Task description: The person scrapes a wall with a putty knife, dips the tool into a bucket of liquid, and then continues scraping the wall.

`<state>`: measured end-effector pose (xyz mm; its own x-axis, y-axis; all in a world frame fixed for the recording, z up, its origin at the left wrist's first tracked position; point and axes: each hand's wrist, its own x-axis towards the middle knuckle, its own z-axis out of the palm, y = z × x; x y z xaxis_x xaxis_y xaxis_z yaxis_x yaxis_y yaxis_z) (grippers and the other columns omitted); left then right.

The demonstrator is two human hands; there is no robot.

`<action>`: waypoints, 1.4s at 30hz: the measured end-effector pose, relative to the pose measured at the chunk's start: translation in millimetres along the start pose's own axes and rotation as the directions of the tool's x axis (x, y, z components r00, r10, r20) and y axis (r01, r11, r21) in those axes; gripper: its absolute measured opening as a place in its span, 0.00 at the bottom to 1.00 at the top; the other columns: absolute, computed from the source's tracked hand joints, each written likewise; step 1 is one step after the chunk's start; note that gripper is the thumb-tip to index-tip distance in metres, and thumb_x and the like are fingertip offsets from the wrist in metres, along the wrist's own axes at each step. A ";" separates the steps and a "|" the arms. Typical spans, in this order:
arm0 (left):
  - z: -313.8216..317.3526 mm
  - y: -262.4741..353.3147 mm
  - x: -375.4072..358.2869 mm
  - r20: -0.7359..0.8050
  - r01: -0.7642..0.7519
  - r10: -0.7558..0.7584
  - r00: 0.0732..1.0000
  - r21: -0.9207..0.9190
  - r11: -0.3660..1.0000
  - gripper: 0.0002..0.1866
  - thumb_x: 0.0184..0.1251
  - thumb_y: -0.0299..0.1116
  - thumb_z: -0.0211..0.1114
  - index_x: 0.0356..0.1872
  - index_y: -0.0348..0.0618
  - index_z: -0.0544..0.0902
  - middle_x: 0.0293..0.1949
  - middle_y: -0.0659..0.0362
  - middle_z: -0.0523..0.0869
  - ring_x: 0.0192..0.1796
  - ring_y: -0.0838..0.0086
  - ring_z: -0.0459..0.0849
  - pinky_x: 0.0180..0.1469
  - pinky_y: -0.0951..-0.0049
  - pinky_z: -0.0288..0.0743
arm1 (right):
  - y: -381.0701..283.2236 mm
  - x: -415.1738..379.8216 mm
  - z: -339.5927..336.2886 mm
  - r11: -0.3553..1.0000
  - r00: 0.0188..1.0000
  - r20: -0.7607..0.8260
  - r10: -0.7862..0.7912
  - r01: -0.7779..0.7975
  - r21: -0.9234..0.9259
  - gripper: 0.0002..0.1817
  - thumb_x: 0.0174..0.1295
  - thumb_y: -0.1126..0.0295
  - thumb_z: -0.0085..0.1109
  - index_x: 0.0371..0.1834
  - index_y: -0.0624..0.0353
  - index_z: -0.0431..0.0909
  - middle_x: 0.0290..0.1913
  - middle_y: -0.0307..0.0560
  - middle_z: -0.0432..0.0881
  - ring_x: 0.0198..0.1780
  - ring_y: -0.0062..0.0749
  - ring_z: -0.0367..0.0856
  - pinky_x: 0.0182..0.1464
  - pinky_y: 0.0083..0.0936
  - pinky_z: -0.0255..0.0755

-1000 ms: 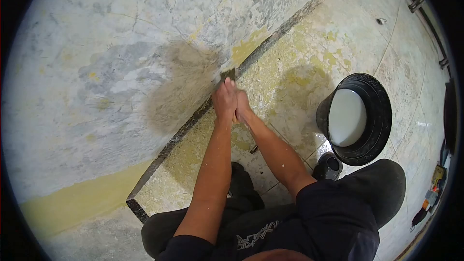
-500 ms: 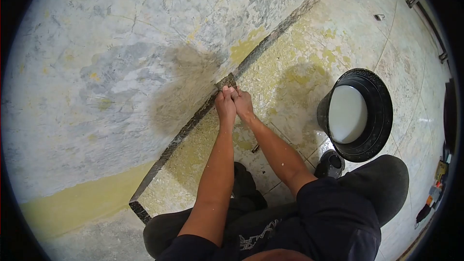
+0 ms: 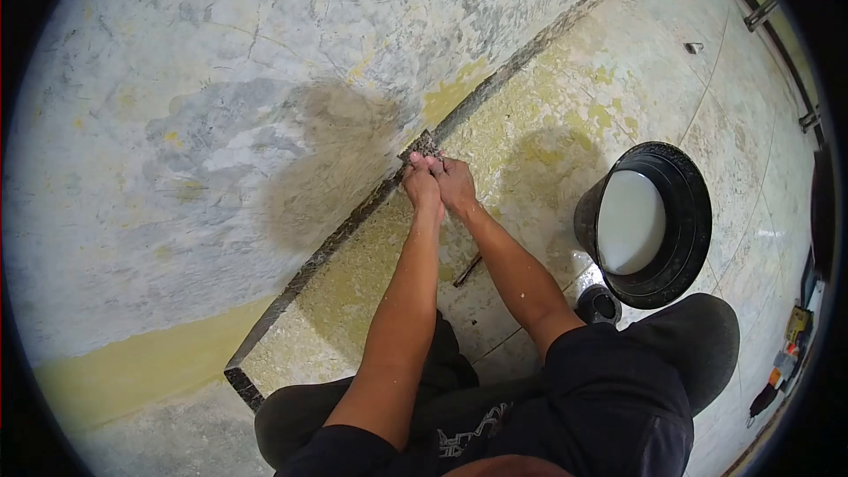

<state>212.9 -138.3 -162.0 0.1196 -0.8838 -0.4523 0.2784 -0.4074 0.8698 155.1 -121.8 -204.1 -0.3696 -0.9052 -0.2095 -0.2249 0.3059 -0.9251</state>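
Note:
My left hand [image 3: 422,182] and my right hand [image 3: 456,183] are pressed together, both gripping a small dark scraper blade [image 3: 425,145]. The blade's edge rests where the grey, patchy wall [image 3: 221,97] meets the dark skirting strip [image 3: 344,230]. A damp brownish patch [image 3: 331,159] marks the wall just left of the blade. Most of the tool is hidden inside my fists.
A black bucket [image 3: 685,265] holding white liquid stands on the tiled floor [image 3: 565,97] to my right. A thin dark stick [image 3: 467,270] lies on the floor under my right forearm. Yellow paint flakes cover the tiles. Small tools [image 3: 791,344] lie at the far right edge.
Both hands slid slightly up and right along the skirting with the blade, and the view shifted a little. The stick on the floor is more exposed.

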 end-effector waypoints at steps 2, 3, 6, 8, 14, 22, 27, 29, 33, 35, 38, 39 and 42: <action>4.7 4.4 -2.2 -0.014 0.042 -0.043 0.999 -0.073 0.996 0.15 0.79 0.38 0.48 0.43 0.36 0.77 0.39 0.56 0.81 0.41 0.70 0.80 0.44 0.71 0.76 | 0.3 0.1 2.2 0.998 0.998 -0.052 -0.024 0.021 -0.054 0.29 0.66 0.48 0.53 0.33 0.70 0.82 0.24 0.65 0.79 0.27 0.54 0.78 0.35 0.38 0.72; 5.4 4.6 -2.1 -0.014 0.043 -0.044 0.999 -0.072 0.996 0.15 0.79 0.38 0.48 0.43 0.36 0.77 0.39 0.56 0.81 0.41 0.70 0.80 0.44 0.71 0.76 | 1.2 1.3 2.5 0.997 0.995 -0.080 -0.061 0.057 -0.058 0.29 0.65 0.47 0.53 0.33 0.71 0.81 0.24 0.66 0.79 0.27 0.55 0.78 0.35 0.39 0.72; 5.2 -0.3 -1.9 -0.049 0.040 -0.044 0.998 -0.066 0.997 0.14 0.79 0.36 0.47 0.43 0.36 0.77 0.40 0.56 0.81 0.41 0.70 0.80 0.44 0.70 0.77 | 2.5 3.6 -1.4 0.997 0.997 -0.062 -0.053 0.050 -0.054 0.31 0.65 0.46 0.53 0.32 0.71 0.80 0.23 0.66 0.78 0.26 0.55 0.77 0.34 0.40 0.72; 3.1 -4.9 1.4 0.002 0.000 0.000 1.000 -0.116 0.993 0.14 0.79 0.36 0.47 0.44 0.36 0.78 0.40 0.56 0.81 0.41 0.70 0.80 0.44 0.70 0.77 | -4.0 3.4 -6.3 0.999 1.000 -0.018 -0.009 0.009 -0.042 0.32 0.64 0.45 0.53 0.31 0.72 0.80 0.23 0.66 0.78 0.25 0.54 0.76 0.33 0.40 0.71; 9.4 10.0 -10.1 -0.051 0.027 -0.030 0.998 -0.050 0.998 0.14 0.79 0.35 0.46 0.45 0.35 0.77 0.40 0.54 0.82 0.42 0.69 0.81 0.45 0.70 0.77 | -8.4 2.0 -6.9 0.991 0.987 0.097 0.129 -0.127 -0.031 0.32 0.64 0.45 0.53 0.39 0.72 0.81 0.35 0.71 0.81 0.41 0.62 0.82 0.46 0.44 0.74; 9.0 0.4 -0.6 -0.034 0.005 -0.009 0.999 -0.123 0.992 0.15 0.78 0.37 0.48 0.41 0.34 0.76 0.41 0.53 0.82 0.40 0.70 0.81 0.42 0.71 0.77 | -30.1 2.1 -26.0 0.987 0.984 0.112 0.142 -0.132 -0.095 0.29 0.65 0.48 0.55 0.34 0.72 0.82 0.36 0.70 0.82 0.42 0.57 0.83 0.46 0.38 0.74; 20.2 20.1 -12.8 -0.186 0.004 0.002 0.982 0.036 0.999 0.15 0.78 0.36 0.48 0.40 0.34 0.77 0.41 0.53 0.83 0.38 0.71 0.81 0.40 0.71 0.76 | 8.0 9.7 20.2 0.899 0.994 0.108 -0.011 -0.038 0.435 0.29 0.64 0.49 0.58 0.30 0.73 0.81 0.28 0.62 0.83 0.33 0.45 0.83 0.41 0.37 0.74; 16.8 19.9 -13.4 -0.130 -0.041 0.043 0.991 0.019 0.999 0.15 0.78 0.38 0.49 0.40 0.35 0.77 0.38 0.54 0.83 0.36 0.71 0.80 0.39 0.71 0.76 | 1.8 5.9 18.8 0.839 0.992 0.119 0.050 -0.106 0.533 0.29 0.64 0.50 0.59 0.29 0.73 0.81 0.26 0.58 0.82 0.29 0.41 0.81 0.39 0.37 0.73; 14.1 4.4 -2.2 -0.118 0.017 -0.024 0.993 -0.062 0.998 0.16 0.78 0.40 0.49 0.39 0.36 0.78 0.35 0.55 0.83 0.34 0.73 0.79 0.39 0.71 0.75 | -13.4 5.8 -11.1 0.976 0.981 0.140 0.137 -0.157 0.149 0.24 0.68 0.55 0.56 0.27 0.70 0.81 0.22 0.48 0.79 0.27 0.25 0.73 0.35 0.33 0.71; 33.0 31.7 -25.5 -0.233 -0.041 0.076 0.969 0.153 0.987 0.18 0.78 0.41 0.49 0.38 0.34 0.78 0.34 0.56 0.82 0.33 0.73 0.79 0.38 0.72 0.74 | -9.5 12.8 -7.1 0.938 0.972 0.217 0.095 -0.160 0.308 0.27 0.67 0.52 0.56 0.29 0.71 0.80 0.26 0.51 0.81 0.27 0.28 0.74 0.35 0.33 0.71; 40.4 40.5 -23.8 -0.129 -0.117 0.140 0.982 0.170 0.978 0.19 0.78 0.41 0.48 0.40 0.34 0.78 0.34 0.52 0.86 0.34 0.68 0.83 0.38 0.69 0.75 | -10.4 9.0 6.7 0.819 0.977 0.194 0.088 -0.182 0.544 0.27 0.67 0.51 0.56 0.32 0.73 0.80 0.25 0.52 0.80 0.28 0.28 0.74 0.34 0.32 0.71; 34.2 36.4 -25.2 -0.131 -0.119 0.142 0.981 0.170 0.978 0.19 0.78 0.41 0.48 0.40 0.34 0.78 0.34 0.52 0.86 0.34 0.68 0.83 0.38 0.69 0.75 | -12.5 6.8 2.2 0.847 0.981 0.181 0.063 -0.148 0.510 0.28 0.67 0.50 0.55 0.36 0.74 0.80 0.26 0.55 0.82 0.29 0.33 0.77 0.36 0.34 0.72; 29.9 25.7 -14.4 -0.044 -0.224 0.249 0.968 0.308 0.925 0.20 0.78 0.43 0.50 0.37 0.34 0.78 0.34 0.56 0.82 0.34 0.74 0.79 0.38 0.72 0.74 | -17.1 19.0 -9.4 0.910 0.990 0.142 0.023 -0.079 0.407 0.31 0.66 0.49 0.54 0.40 0.76 0.80 0.29 0.60 0.83 0.32 0.43 0.81 0.38 0.37 0.73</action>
<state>189.9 -142.9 -127.2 0.2273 -0.9463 -0.2300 -0.0626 -0.2499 0.9663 143.4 -141.5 -189.3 -0.2433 -0.9306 -0.2736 0.1914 0.2304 -0.9541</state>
